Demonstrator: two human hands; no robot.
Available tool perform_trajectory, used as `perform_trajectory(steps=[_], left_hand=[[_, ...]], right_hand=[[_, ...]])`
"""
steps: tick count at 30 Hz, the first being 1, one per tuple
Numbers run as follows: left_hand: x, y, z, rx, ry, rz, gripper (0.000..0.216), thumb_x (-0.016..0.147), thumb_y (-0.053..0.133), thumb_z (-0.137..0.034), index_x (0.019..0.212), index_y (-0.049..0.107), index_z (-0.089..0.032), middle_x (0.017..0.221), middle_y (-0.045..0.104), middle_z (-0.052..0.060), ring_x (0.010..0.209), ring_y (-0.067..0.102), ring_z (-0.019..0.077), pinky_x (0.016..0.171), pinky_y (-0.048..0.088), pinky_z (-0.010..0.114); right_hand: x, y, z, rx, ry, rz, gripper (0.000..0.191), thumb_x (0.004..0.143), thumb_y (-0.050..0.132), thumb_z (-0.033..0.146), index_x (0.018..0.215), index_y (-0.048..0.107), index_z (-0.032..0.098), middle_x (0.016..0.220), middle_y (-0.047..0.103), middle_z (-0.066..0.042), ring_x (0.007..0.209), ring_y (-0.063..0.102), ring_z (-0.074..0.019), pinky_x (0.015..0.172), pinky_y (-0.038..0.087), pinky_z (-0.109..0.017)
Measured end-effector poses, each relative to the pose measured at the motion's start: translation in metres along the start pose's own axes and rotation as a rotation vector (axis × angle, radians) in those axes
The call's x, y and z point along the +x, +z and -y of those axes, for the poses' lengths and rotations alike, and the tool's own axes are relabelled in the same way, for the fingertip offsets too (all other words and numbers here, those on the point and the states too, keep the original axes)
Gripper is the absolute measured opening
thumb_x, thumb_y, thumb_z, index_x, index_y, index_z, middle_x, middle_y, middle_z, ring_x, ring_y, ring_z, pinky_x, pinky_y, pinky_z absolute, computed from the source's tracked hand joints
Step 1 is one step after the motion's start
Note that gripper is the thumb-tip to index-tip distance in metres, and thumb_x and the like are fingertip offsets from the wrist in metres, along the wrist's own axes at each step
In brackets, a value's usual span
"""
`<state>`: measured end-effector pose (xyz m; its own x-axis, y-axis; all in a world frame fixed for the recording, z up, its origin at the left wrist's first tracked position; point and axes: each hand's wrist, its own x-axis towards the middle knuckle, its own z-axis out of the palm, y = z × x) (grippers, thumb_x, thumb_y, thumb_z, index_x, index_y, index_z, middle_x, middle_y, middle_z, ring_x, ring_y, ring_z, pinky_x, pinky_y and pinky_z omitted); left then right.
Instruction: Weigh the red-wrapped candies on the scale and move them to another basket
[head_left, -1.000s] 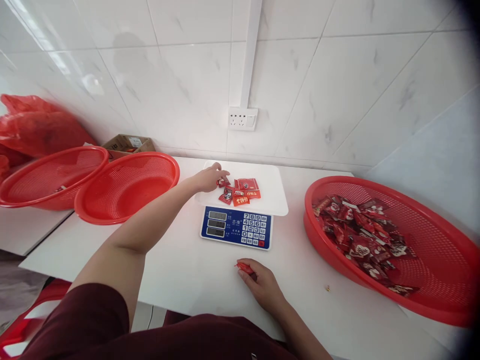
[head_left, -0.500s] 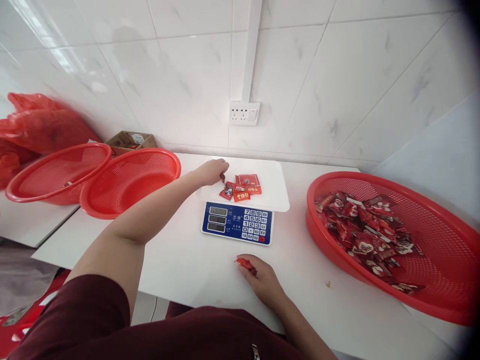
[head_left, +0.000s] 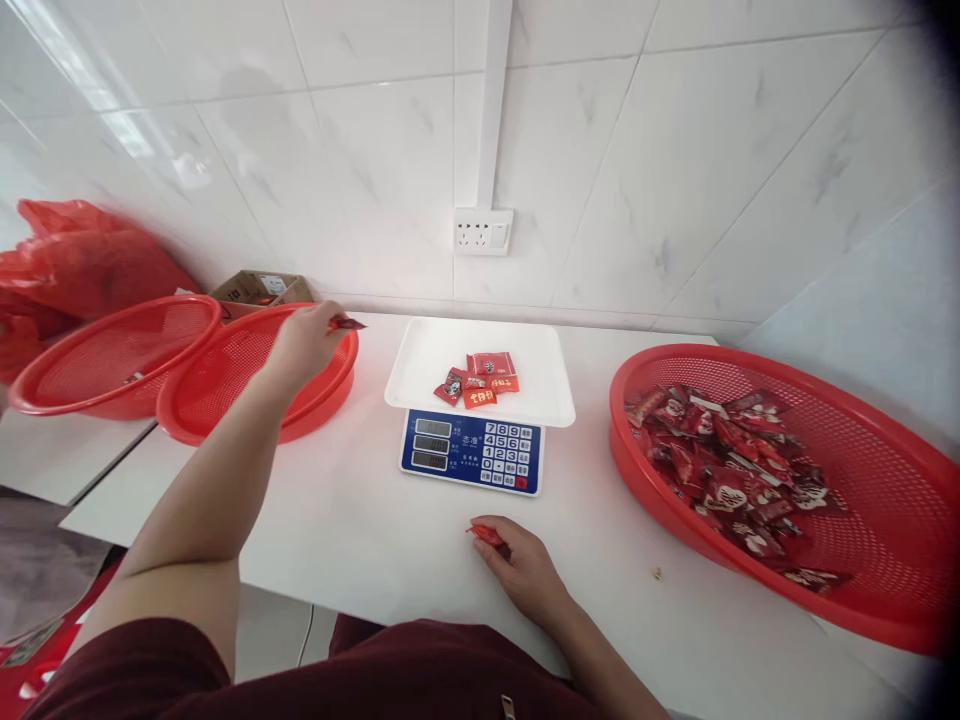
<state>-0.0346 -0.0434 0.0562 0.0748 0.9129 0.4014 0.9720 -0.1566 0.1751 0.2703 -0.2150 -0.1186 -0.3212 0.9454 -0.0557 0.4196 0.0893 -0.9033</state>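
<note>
My left hand (head_left: 304, 345) pinches a dark red packet (head_left: 346, 323) above the right rim of a red basket (head_left: 259, 375). My right hand (head_left: 529, 570) rests on the table in front of the scale, closed around a small bright red packet (head_left: 486, 535). Several red packets (head_left: 480, 395) lie on the white pan (head_left: 409, 350) of a digital scale (head_left: 471, 452). The scale's blue panel carries number keys and displays, whose digits are too faint to read.
On the right stands a red basket (head_left: 637, 500) holding many red and brown packets (head_left: 739, 480). A second red basket (head_left: 97, 395), a cardboard box (head_left: 262, 285) and red plastic bags (head_left: 90, 255) are at the left. A tiny scrap (head_left: 657, 574) lies on the white table (head_left: 360, 560).
My left hand has moved left from the scale pan to above the red basket, carrying the dark red packet. My right hand stays in place with its packet.
</note>
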Motion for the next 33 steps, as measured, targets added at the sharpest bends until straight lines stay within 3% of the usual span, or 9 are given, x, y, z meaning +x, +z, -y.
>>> perform_trajectory(steps=[3, 6, 9, 12, 15, 18, 22, 27, 33], left_hand=[[-0.013, -0.011, 0.04, 0.088, -0.126, -0.05, 0.012, 0.082, 0.046, -0.034, 0.087, 0.056, -0.028, 0.084, 0.06, 0.005, 0.089, 0.058, 0.0298, 0.071, 0.046, 0.045], [-0.022, -0.009, 0.053, 0.147, -0.191, -0.019, 0.019, 0.078, 0.053, -0.039, 0.092, 0.057, -0.026, 0.099, 0.059, 0.009, 0.105, 0.048, 0.0405, 0.075, 0.044, 0.057], [-0.026, 0.009, 0.025, 0.059, -0.061, 0.035, 0.028, 0.082, 0.048, -0.042, 0.099, 0.058, -0.022, 0.112, 0.057, 0.012, 0.112, 0.043, 0.0393, 0.084, 0.041, 0.058], [-0.027, 0.038, -0.031, -0.068, 0.137, 0.152, 0.031, 0.084, 0.047, -0.045, 0.105, 0.057, -0.024, 0.111, 0.061, 0.003, 0.107, 0.051, 0.0237, 0.092, 0.044, 0.038], [-0.024, 0.065, -0.085, -0.182, 0.324, 0.279, 0.036, 0.086, 0.044, -0.046, 0.111, 0.055, -0.022, 0.115, 0.058, 0.005, 0.109, 0.048, 0.0235, 0.091, 0.042, 0.037], [-0.018, 0.082, -0.117, -0.159, 0.358, 0.366, 0.039, 0.084, 0.046, -0.048, 0.111, 0.054, -0.021, 0.112, 0.056, 0.008, 0.107, 0.047, 0.0259, 0.086, 0.043, 0.036], [-0.011, 0.091, -0.126, -0.098, 0.327, 0.398, 0.043, 0.078, 0.052, -0.05, 0.11, 0.052, -0.021, 0.11, 0.054, 0.009, 0.104, 0.048, 0.0274, 0.078, 0.044, 0.035], [-0.012, 0.091, -0.124, -0.141, 0.344, 0.372, 0.03, 0.077, 0.054, -0.044, 0.097, 0.055, -0.02, 0.097, 0.06, 0.006, 0.093, 0.052, 0.0256, 0.075, 0.043, 0.035], [-0.018, 0.09, -0.13, -0.214, 0.434, 0.35, 0.032, 0.079, 0.052, -0.032, 0.11, 0.05, -0.023, 0.103, 0.061, 0.005, 0.098, 0.05, 0.0255, 0.079, 0.042, 0.035]], right_hand=[[0.001, 0.0, 0.0, 0.001, -0.002, 0.003, 0.028, 0.084, 0.049, 0.035, 0.104, 0.062, 0.021, 0.105, 0.066, -0.006, 0.094, 0.061, -0.021, 0.083, 0.05, -0.034], [0.002, 0.0, 0.0, 0.003, 0.0, 0.002, 0.027, 0.084, 0.049, 0.036, 0.103, 0.063, 0.022, 0.104, 0.067, -0.006, 0.094, 0.061, -0.0211, 0.082, 0.05, -0.034], [0.003, 0.001, 0.001, 0.0, -0.001, -0.008, 0.027, 0.084, 0.05, 0.036, 0.102, 0.063, 0.022, 0.103, 0.067, -0.006, 0.093, 0.062, -0.0216, 0.082, 0.05, -0.035], [0.003, 0.002, 0.001, 0.005, -0.004, -0.023, 0.026, 0.084, 0.05, 0.036, 0.102, 0.063, 0.022, 0.103, 0.067, -0.006, 0.092, 0.062, -0.0215, 0.081, 0.05, -0.034], [0.002, 0.002, 0.0, 0.011, -0.01, -0.032, 0.026, 0.084, 0.05, 0.035, 0.101, 0.063, 0.021, 0.102, 0.067, -0.006, 0.091, 0.062, -0.0209, 0.081, 0.05, -0.033], [0.001, 0.003, -0.001, 0.006, -0.011, -0.05, 0.026, 0.084, 0.05, 0.035, 0.101, 0.063, 0.02, 0.102, 0.067, -0.007, 0.091, 0.062, -0.0212, 0.08, 0.05, -0.033], [0.001, 0.003, 0.0, 0.006, -0.011, -0.054, 0.027, 0.084, 0.049, 0.034, 0.102, 0.063, 0.02, 0.102, 0.067, -0.007, 0.091, 0.062, -0.0208, 0.079, 0.05, -0.033], [0.002, 0.002, 0.0, 0.012, -0.018, -0.047, 0.027, 0.084, 0.049, 0.035, 0.101, 0.064, 0.021, 0.102, 0.067, -0.007, 0.091, 0.062, -0.021, 0.08, 0.05, -0.033], [0.003, 0.002, 0.001, 0.003, 0.0, -0.052, 0.027, 0.083, 0.05, 0.036, 0.101, 0.064, 0.021, 0.101, 0.067, -0.007, 0.091, 0.062, -0.0213, 0.079, 0.05, -0.033]])
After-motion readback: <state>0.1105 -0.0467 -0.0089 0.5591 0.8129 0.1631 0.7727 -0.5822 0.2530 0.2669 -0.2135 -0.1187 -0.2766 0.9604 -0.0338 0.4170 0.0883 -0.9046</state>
